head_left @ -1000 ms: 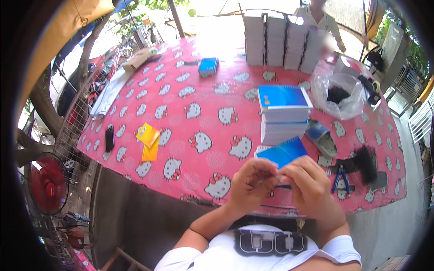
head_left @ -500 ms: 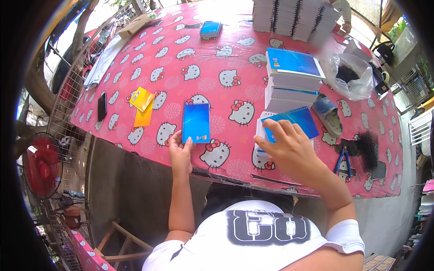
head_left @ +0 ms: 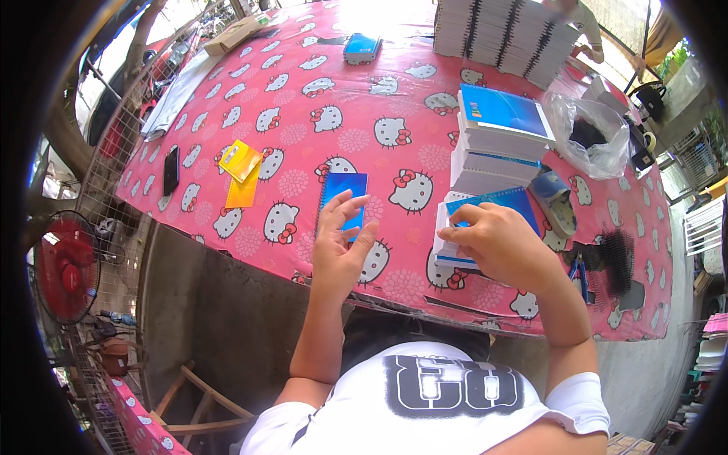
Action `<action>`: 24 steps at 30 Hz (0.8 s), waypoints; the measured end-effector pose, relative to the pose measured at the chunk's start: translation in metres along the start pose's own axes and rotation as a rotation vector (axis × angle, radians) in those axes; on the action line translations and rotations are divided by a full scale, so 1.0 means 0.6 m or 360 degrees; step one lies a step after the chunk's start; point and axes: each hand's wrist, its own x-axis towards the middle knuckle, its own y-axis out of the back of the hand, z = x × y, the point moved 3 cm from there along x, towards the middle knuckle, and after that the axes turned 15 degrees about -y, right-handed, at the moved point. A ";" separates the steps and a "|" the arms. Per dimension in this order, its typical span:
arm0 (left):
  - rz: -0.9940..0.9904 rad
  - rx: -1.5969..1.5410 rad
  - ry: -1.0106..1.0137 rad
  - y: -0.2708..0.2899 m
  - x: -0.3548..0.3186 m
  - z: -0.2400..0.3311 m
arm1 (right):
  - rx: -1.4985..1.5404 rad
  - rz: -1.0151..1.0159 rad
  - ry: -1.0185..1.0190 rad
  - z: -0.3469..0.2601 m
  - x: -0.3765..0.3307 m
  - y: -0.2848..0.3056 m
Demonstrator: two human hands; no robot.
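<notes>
Since half a second ago, the left hand has been raised off the blue cover sheet, fingers spread open above its near edge. The desk, covered in pink cat-print cloth, carries a tall stack of notebooks. A blue-covered notebook near the front edge is pinched at its top by the closed right hand.

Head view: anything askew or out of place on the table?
Mostly tidy. A sandal lies on the tablecloth beside the notebook stack, odd among stationery. The two yellow cards overlap crookedly.
</notes>
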 end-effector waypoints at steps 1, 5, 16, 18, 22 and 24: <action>-0.0011 -0.0056 0.0007 -0.005 0.001 0.003 | 0.0008 0.0005 0.0003 0.000 0.000 0.002; -0.0012 -0.0315 0.0031 -0.024 -0.002 0.001 | 0.0034 -0.0002 0.0020 0.002 0.003 0.006; -0.0231 -0.0855 0.0185 -0.069 -0.012 0.002 | 0.0237 0.0236 -0.0041 0.009 -0.013 0.022; -0.0337 -0.1418 0.0375 -0.080 0.002 0.015 | 0.0247 0.0528 -0.0149 0.000 -0.027 0.041; -0.0546 -0.1594 0.0517 -0.140 0.049 0.045 | 0.0045 0.0786 -0.0086 -0.053 -0.056 0.039; -0.0563 -0.1202 0.0239 -0.165 0.062 0.042 | -0.0038 0.0767 0.0036 -0.045 -0.058 0.013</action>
